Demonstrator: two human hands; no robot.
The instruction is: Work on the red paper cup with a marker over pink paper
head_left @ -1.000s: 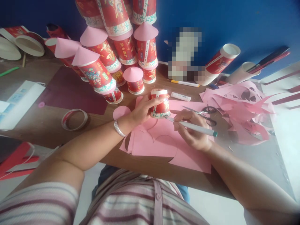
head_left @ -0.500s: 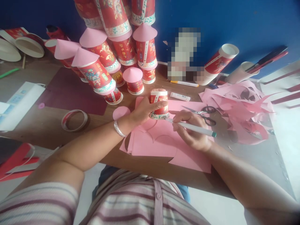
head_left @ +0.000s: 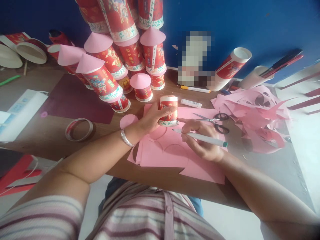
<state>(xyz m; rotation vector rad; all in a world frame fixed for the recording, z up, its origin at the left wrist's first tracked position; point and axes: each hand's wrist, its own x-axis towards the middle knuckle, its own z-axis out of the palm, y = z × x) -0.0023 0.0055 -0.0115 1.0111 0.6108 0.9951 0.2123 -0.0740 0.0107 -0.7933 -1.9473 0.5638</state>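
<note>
My left hand (head_left: 152, 119) is wrapped round a red paper cup (head_left: 168, 111), with thumb across its front. The cup has a white band with green drawn curls along its lower edge. In my right hand (head_left: 201, 140) is a white marker (head_left: 208, 139) with a green end, held like a pen. Its tip points left, just below and apart from the cup's lower edge. Beneath both hands lie sheets of pink paper (head_left: 160, 158) with curved outlines on them. Black-handled scissors (head_left: 221, 116) rest beyond my right hand, and a small pink paper disc (head_left: 129, 121) lies by my left wrist.
Stacked red cups with pink cone roofs (head_left: 91, 63) stand at the back left. Pink paper scraps (head_left: 262, 113) pile up on the right. A tape roll (head_left: 79, 129), a glue stick (head_left: 191, 103), an orange-and-white marker (head_left: 195, 89) and a pen holder (head_left: 256, 78) are around.
The marker tip has come away from the cup's lower edge, moving slightly down with my right hand. My left hand still holds the cup in nearly the same place.
</note>
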